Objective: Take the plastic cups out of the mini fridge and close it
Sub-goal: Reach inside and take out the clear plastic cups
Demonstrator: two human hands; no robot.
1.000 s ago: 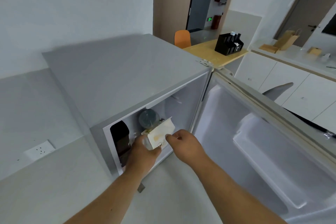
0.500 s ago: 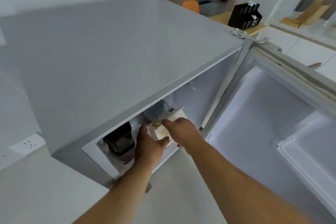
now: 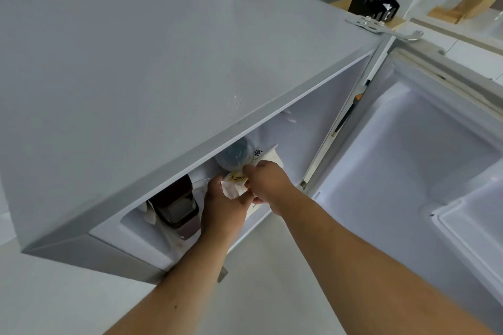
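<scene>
Inside fridge (image 3: 313, 122), 12 o'clock | left hand (image 3: 226, 207) and right hand (image 3: 268, 185) both gripping cup (image 3: 235, 185) | steadying it for removal

Both bare forearms stretched forward side by side, left hand (image 3: 223, 205) and right hand (image 3: 268, 182) touching, fingers curled closed.

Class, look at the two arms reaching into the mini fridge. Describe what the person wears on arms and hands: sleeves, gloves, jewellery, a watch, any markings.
Nothing is worn. Both forearms are bare as far as the picture shows, with no sleeve edge in view. The left hand and right hand have no gloves. No watch, bracelet or ring shows on either wrist or on the visible fingers. No tattoos or markings are visible.
</scene>
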